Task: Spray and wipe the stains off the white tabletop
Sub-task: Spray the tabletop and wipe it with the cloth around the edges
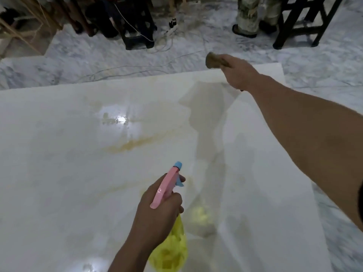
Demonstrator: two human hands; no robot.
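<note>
Head view, looking down over the white tabletop (59, 183). The surface is glossy and throws back a bright lamp glare left of centre, which washes out whatever lies under it.

Left hand (157, 211): fingers curled round the neck of a spray bottle (169, 228), index finger on the blue trigger. The head is pink with a blue nozzle pointing away over the table; the body is translucent yellow. Its bottom runs off the lower frame edge, and the hand covers the neck, so the liquid level cannot be read.

Right hand (238, 74): arm stretched out to the far right corner of the table, fingers closed on a brownish cloth or sponge (215, 60). Motion blur makes it hard to say which; probably a wadded cloth. Only the end sticking out past the fist shows. It appears held above the far edge, though contact with the table cannot be judged from this angle.

Stains: one yellow-brown streak (129, 145) near the table's middle, ahead of the nozzle; a fainter yellowish smear (115, 190) nearer, left of the bottle. The arm's shadow darkens a band down the right half and may conceal more marks.

Beyond the table: marble floor (98, 54), loose cables (137, 69), dark stool legs (137, 26), a standing person's legs (253, 14) cut off at the top edge.
</note>
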